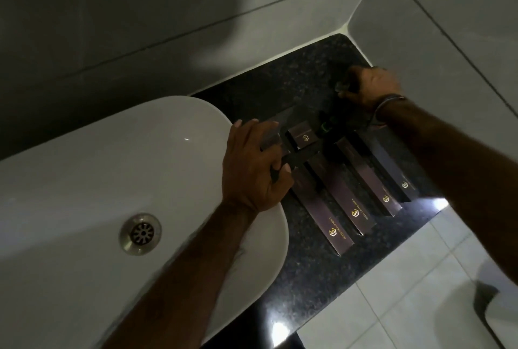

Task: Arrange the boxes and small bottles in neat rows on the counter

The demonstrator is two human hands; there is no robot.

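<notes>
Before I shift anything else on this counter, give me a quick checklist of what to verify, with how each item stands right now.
1. Four long boxes side by side in a row: ok.
2. Their near ends level: not ok, they step back toward the right.
3. Short box lined up behind that row: cannot tell, the left hand covers its neighbour.
4. Small bottle under the right hand standing upright: cannot tell, too dark.
5. Bare counter left behind for another row: ok.
6. Boxes clear of the sink: ok.

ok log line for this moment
left hand: on boxes | right hand: gripping small bottle | counter: long boxes in row
</notes>
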